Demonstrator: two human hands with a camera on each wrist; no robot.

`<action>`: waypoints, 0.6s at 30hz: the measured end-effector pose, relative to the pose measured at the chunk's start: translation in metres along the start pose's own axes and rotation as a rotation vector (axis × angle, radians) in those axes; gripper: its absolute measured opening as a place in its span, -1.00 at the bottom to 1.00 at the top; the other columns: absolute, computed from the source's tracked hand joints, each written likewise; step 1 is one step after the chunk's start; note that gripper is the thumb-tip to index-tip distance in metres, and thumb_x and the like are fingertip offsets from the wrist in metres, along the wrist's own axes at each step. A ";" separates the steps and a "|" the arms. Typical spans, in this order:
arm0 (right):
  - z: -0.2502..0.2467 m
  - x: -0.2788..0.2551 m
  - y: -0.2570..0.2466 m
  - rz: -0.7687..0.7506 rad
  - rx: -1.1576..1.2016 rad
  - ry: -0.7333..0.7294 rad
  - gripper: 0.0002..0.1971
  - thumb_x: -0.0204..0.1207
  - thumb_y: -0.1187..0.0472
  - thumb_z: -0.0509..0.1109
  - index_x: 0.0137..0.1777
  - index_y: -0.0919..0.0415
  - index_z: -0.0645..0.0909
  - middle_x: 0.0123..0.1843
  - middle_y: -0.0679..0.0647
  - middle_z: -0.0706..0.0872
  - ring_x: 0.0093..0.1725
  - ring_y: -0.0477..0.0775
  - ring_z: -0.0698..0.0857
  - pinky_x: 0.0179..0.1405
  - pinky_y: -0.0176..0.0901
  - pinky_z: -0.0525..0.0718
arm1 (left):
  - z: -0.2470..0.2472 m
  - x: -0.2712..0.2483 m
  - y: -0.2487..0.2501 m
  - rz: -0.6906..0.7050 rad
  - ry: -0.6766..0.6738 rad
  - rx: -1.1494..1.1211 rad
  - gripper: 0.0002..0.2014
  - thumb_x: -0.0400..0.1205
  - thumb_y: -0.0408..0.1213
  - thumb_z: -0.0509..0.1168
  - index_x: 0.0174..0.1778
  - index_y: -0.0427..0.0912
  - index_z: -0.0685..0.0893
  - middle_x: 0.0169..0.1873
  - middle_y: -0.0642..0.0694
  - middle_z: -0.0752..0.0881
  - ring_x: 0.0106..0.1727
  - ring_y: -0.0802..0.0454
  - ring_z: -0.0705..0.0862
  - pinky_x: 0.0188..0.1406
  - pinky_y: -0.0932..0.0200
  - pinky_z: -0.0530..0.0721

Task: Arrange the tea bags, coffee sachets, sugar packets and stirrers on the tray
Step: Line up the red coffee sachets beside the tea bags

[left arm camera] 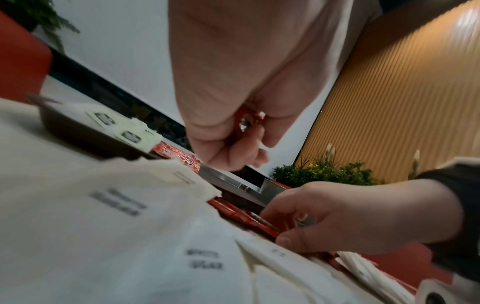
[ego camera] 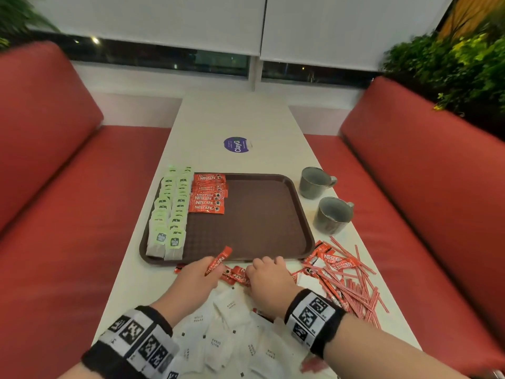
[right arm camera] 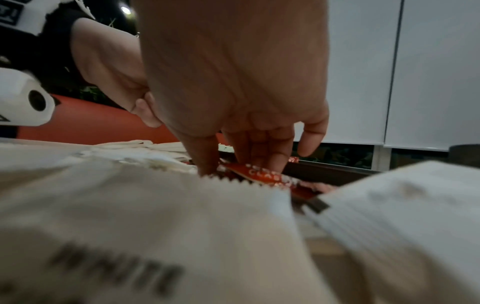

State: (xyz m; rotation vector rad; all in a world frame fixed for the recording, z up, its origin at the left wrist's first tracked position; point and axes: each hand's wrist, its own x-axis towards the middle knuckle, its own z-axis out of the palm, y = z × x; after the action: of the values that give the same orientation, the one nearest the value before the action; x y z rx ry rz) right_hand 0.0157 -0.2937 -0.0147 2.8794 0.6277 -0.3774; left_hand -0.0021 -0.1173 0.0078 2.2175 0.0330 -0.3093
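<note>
One coffee sachet [ego camera: 217, 262] pinched in left fingers [ego camera: 207, 265], right fingers [right arm camera: 275, 160] seemingly touching another.

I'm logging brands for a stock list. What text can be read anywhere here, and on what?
"NESCAFE CLASSIC": red coffee sachets on the tray.
"NESCAFE": sachet in the left hand.
"ClayG": purple round sticker on the table.
"WHITE SUGAR": white sugar packets.
Green tea bags: label too small to read.
</note>
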 end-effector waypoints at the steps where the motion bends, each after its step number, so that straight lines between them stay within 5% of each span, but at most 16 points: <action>1: 0.001 -0.001 0.000 -0.012 0.008 0.003 -0.68 0.67 0.09 0.17 0.36 0.19 0.46 0.27 0.16 0.53 0.27 0.23 0.48 0.25 0.15 0.38 | -0.003 -0.004 -0.002 -0.016 0.005 -0.024 -0.70 0.70 -0.05 0.16 -0.29 -0.11 0.54 -0.40 0.04 0.59 -0.38 0.14 0.51 -0.37 0.23 0.41; 4: 0.004 -0.002 -0.001 -0.027 0.093 -0.030 -0.71 0.61 0.31 0.10 0.31 0.23 0.42 0.26 0.21 0.52 0.22 0.27 0.51 0.13 0.12 0.45 | -0.007 -0.015 -0.007 -0.083 -0.007 -0.133 -0.69 0.67 -0.03 0.20 -0.24 -0.18 0.61 -0.39 0.01 0.61 -0.43 0.12 0.49 -0.35 0.22 0.46; 11: -0.018 -0.009 0.002 -0.017 0.287 -0.045 -0.78 0.60 0.33 0.20 0.22 0.23 0.42 0.14 0.17 0.57 0.13 0.23 0.57 0.09 0.01 0.50 | -0.011 -0.022 -0.007 -0.118 -0.026 -0.298 -0.75 0.69 -0.09 0.20 -0.10 -0.18 0.66 -0.38 -0.01 0.61 -0.46 0.12 0.44 -0.43 0.25 0.45; 13: -0.025 -0.014 0.006 0.038 0.465 0.014 -0.94 0.66 0.24 0.18 0.09 0.17 0.38 -0.04 0.14 0.61 -0.03 0.20 0.63 -0.12 -0.02 0.54 | -0.012 -0.020 -0.005 -0.109 -0.029 -0.346 -0.74 0.69 -0.10 0.20 -0.11 -0.21 0.65 -0.40 -0.01 0.57 -0.48 0.13 0.42 -0.46 0.25 0.43; 18: -0.040 -0.024 -0.001 -0.006 0.664 0.147 -0.91 0.75 0.11 0.05 0.01 0.06 0.29 -0.27 -0.01 0.57 -0.33 0.05 0.54 -0.40 -0.11 0.46 | -0.009 -0.015 0.011 -0.016 -0.003 -0.466 -0.83 0.61 -0.08 0.33 -0.21 -0.08 0.66 -0.59 0.16 0.48 -0.56 0.22 0.36 -0.52 0.28 0.35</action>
State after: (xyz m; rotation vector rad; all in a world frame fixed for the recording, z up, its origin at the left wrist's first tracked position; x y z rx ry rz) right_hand 0.0027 -0.2936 0.0295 3.5639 0.6265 -0.4466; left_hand -0.0129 -0.1162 0.0249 1.7551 0.1094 -0.2811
